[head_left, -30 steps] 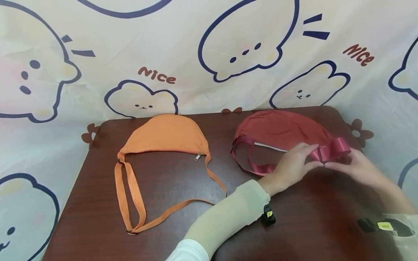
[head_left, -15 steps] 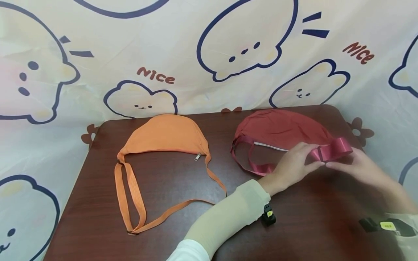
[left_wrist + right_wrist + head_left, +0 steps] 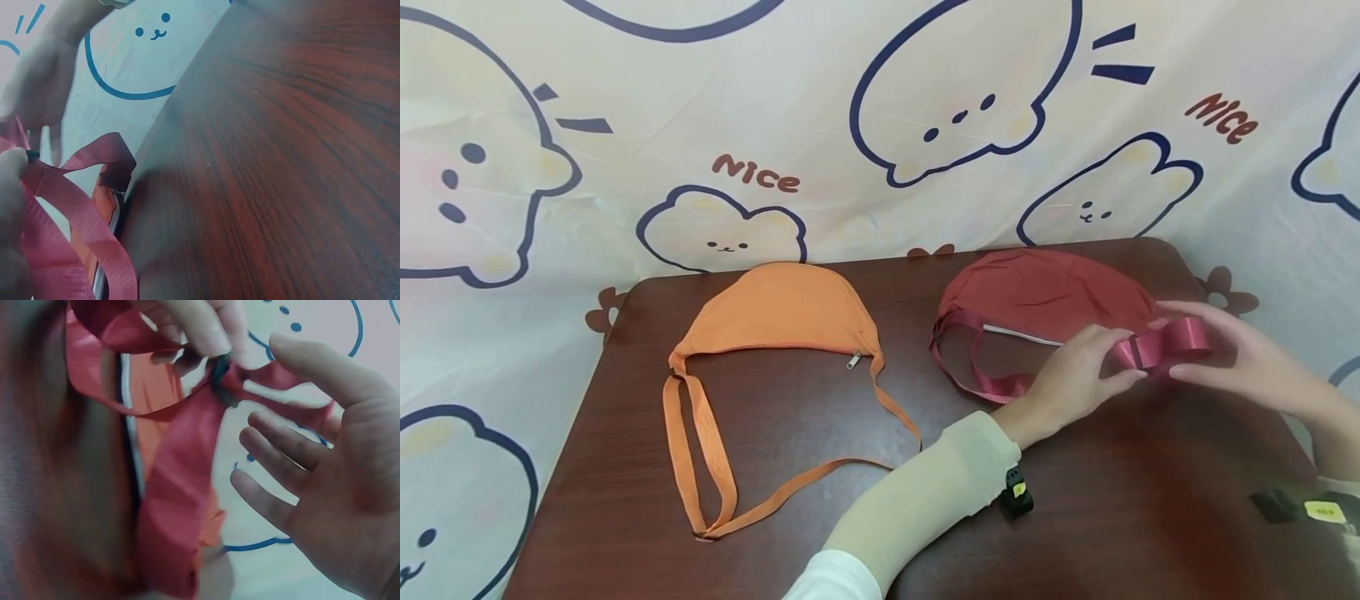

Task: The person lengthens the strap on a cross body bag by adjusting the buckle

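Note:
The red waist bag (image 3: 1045, 290) lies at the back right of the table in the head view, its zip edge facing forward. My left hand (image 3: 1071, 385) pinches its shiny red strap (image 3: 1186, 337) at a dark strap slider (image 3: 221, 378), holding it up off the table. Beside the raised strap loop, my right hand (image 3: 1251, 362) has its fingers and thumb spread apart. In the right wrist view the fingers of the right hand (image 3: 356, 469) are loosely bent, and the strap passes close behind them. Whether they touch it I cannot tell.
An orange waist bag (image 3: 782, 312) lies at the left, its long orange strap (image 3: 711, 433) looped forward, partly hidden by the left forearm. The brown table (image 3: 1112, 517) ends against a cartoon-print cloth (image 3: 850, 200) behind and at the sides.
My right hand has let go of the strap near the slider and drawn slightly right, its fingers spreading. The left hand keeps its pinch in the same place.

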The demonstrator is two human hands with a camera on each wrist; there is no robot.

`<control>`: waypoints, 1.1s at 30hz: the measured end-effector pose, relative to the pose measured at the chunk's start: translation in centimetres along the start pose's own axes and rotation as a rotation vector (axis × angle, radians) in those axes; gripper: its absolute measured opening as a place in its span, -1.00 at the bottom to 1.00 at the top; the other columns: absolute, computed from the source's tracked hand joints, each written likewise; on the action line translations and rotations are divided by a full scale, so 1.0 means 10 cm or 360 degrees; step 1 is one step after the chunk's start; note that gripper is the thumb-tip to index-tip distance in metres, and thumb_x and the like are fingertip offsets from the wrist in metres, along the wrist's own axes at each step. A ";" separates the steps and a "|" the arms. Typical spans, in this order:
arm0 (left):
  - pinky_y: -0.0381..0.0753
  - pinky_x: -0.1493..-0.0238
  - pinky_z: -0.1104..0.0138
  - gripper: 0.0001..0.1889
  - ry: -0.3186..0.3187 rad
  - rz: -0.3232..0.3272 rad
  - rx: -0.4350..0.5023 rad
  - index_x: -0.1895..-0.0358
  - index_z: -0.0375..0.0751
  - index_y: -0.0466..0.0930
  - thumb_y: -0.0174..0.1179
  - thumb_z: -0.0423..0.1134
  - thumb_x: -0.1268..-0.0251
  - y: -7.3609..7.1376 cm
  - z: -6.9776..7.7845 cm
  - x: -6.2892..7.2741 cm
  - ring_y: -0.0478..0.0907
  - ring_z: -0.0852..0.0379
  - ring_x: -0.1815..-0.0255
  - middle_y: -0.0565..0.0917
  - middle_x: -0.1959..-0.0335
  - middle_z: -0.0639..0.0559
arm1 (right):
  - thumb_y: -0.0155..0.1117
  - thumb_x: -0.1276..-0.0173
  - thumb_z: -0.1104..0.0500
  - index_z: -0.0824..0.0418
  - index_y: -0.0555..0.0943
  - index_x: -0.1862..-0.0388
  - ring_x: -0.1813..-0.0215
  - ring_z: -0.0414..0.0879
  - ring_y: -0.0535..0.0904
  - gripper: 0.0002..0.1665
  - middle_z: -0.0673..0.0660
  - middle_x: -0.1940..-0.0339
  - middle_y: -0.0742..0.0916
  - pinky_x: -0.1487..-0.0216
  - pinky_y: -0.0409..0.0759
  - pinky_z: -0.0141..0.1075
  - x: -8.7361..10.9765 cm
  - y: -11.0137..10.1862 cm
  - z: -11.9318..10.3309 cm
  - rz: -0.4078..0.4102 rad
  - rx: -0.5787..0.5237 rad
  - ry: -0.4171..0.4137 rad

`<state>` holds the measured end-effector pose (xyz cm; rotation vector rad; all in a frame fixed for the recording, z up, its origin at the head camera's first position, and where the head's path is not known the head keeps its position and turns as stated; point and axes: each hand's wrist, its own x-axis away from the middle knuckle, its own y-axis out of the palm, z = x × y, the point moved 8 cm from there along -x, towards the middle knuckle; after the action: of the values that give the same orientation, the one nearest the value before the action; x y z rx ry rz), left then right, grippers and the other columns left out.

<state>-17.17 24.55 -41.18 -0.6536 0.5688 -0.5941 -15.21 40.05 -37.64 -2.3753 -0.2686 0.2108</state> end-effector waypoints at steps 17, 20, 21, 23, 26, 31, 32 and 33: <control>0.34 -0.11 0.71 -0.46 -0.0056 -0.0054 -0.0021 -0.35 -0.01 0.52 0.35 0.03 -0.36 0.04 0.00 0.01 0.47 0.45 -0.12 0.60 -0.13 0.21 | 0.82 0.23 0.20 0.19 0.69 -0.07 0.16 0.01 0.69 -0.22 0.07 0.12 0.77 0.31 0.73 -0.19 -0.15 -0.04 -0.41 -0.0119 0.0804 -0.0168; 0.34 -0.11 0.71 -0.45 -0.0052 -0.0054 -0.0021 -0.36 -0.02 0.51 0.35 0.03 -0.37 0.03 0.01 0.01 0.47 0.45 -0.13 0.60 -0.14 0.20 | 0.82 0.23 0.22 0.21 0.69 -0.07 0.18 0.01 0.70 -0.22 0.09 0.13 0.78 0.33 0.73 -0.18 -0.15 -0.04 -0.41 -0.0111 0.0803 -0.0184; 0.34 -0.12 0.71 -0.45 -0.0054 -0.0053 -0.0023 -0.36 -0.02 0.51 0.34 0.03 -0.37 0.02 0.01 0.02 0.47 0.45 -0.14 0.60 -0.15 0.21 | 0.81 0.23 0.22 0.22 0.69 -0.07 0.19 0.02 0.70 -0.22 0.09 0.13 0.78 0.34 0.73 -0.17 -0.15 -0.04 -0.41 -0.0109 0.0808 -0.0193; 0.34 -0.12 0.71 -0.45 -0.0061 -0.0054 -0.0025 -0.36 -0.01 0.51 0.34 0.03 -0.37 0.01 0.01 0.02 0.47 0.45 -0.14 0.60 -0.15 0.21 | 0.81 0.23 0.23 0.22 0.69 -0.06 0.20 0.01 0.70 -0.23 0.09 0.14 0.78 0.33 0.73 -0.15 -0.15 -0.04 -0.41 -0.0108 0.0816 -0.0196; 0.34 -0.12 0.70 -0.45 -0.0072 -0.0057 -0.0016 -0.36 0.00 0.51 0.34 0.03 -0.37 -0.01 0.00 0.03 0.46 0.45 -0.14 0.60 -0.15 0.22 | 0.82 0.24 0.23 0.19 0.70 -0.03 0.21 -0.02 0.70 -0.26 0.06 0.16 0.78 0.33 0.73 -0.16 -0.15 -0.04 -0.41 -0.0104 0.0813 -0.0181; 0.34 -0.10 0.71 -0.47 -0.0044 -0.0045 -0.0003 -0.35 0.00 0.52 0.34 0.03 -0.37 -0.04 0.01 0.03 0.46 0.46 -0.10 0.60 -0.12 0.22 | 0.81 0.21 0.24 0.16 0.71 0.01 0.24 -0.05 0.67 -0.31 0.03 0.18 0.78 0.36 0.72 -0.26 -0.14 -0.08 -0.39 -0.0089 0.0781 -0.0174; 0.34 -0.10 0.71 -0.47 -0.0033 -0.0038 -0.0003 -0.35 0.00 0.52 0.33 0.03 -0.38 -0.04 0.01 0.03 0.46 0.46 -0.09 0.61 -0.11 0.21 | 0.80 0.20 0.24 0.15 0.71 0.01 0.24 -0.05 0.68 -0.32 0.03 0.18 0.78 0.36 0.71 -0.28 -0.13 -0.09 -0.38 -0.0082 0.0778 -0.0171; 0.34 -0.10 0.72 -0.47 -0.0021 -0.0029 -0.0009 -0.34 -0.01 0.52 0.33 0.04 -0.38 -0.05 0.01 0.03 0.46 0.46 -0.07 0.61 -0.10 0.21 | 0.80 0.18 0.24 0.15 0.71 0.00 0.24 -0.03 0.67 -0.33 0.05 0.17 0.78 0.36 0.72 -0.25 -0.12 -0.11 -0.36 -0.0080 0.0765 -0.0159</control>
<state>-17.00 24.07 -40.87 -0.6683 0.5532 -0.6049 -15.70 38.15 -34.15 -1.8832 -0.2877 0.3312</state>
